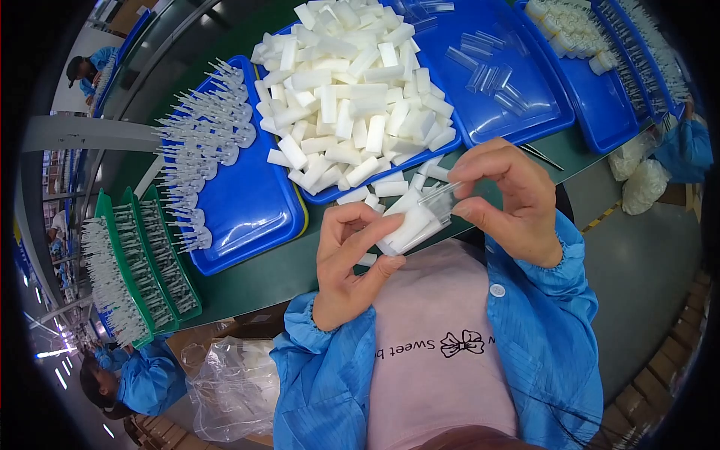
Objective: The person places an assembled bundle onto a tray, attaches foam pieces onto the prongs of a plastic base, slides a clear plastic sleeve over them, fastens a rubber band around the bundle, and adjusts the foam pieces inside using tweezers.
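Before my chest, both hands hold a small bundle of clear plastic tubes (411, 231) with white foam-like pieces showing in them. Thumb and fingers of my left hand (346, 262) close on its lower left end. At its upper right end, my right hand (514, 201) pinches a clear tube between thumb and forefinger. How many tubes are in the bundle I cannot tell. Just beyond the hands, several loose white foam pieces (389, 188) lie on the green tabletop. Behind them a large heap of white foam cylinders (352, 97) fills a blue tray (330, 196).
Clear tubes lie in another blue tray (525, 124) at the right, near metal tweezers (541, 157). Left stand a blue tray (251, 217) of nozzle-like clear parts (199, 142) and green racks (150, 307). A plastic bag (232, 386) sits below left. Co-workers sit farther off.
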### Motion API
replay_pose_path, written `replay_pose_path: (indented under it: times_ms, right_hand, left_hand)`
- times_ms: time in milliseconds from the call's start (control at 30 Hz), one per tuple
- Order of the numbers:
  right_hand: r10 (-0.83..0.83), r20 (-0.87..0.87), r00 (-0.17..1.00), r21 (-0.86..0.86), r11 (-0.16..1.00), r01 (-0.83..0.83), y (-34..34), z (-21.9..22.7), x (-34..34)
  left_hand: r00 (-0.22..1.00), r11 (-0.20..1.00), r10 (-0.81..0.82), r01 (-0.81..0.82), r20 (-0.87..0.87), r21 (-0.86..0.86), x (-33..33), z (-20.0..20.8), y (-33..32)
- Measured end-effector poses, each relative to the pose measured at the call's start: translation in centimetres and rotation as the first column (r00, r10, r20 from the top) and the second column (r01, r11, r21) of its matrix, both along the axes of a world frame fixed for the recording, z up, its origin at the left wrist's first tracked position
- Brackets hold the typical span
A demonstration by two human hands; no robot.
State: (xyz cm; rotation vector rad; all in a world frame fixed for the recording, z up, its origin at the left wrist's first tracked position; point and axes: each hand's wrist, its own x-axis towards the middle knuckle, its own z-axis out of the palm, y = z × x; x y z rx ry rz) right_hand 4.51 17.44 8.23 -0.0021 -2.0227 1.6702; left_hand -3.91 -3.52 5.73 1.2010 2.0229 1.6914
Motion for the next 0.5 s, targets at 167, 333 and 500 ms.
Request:
replay_pose_path:
  times_ms: [167,333,500]
  right_hand:
    - [0.055,-0.028,0.998,0.315,0.948,-0.044,-0.2,1.2,0.2]
    - [0.176,0.069,0.982,-0.043,0.984,-0.173,-0.2,0.7,0.6]
    - [0.118,0.063,0.991,-0.066,0.991,-0.114,0.5,-0.1,0.7]
  left_hand:
    - [0.999,0.998,-0.049,0.048,0.010,0.040,-0.5,-0.8,-0.3]
    - [0.997,0.991,-0.047,0.038,0.066,0.130,-0.1,-1.0,-0.2]
    - [0.976,0.968,0.187,-0.203,0.111,0.148,0.1,-0.2,0.3]
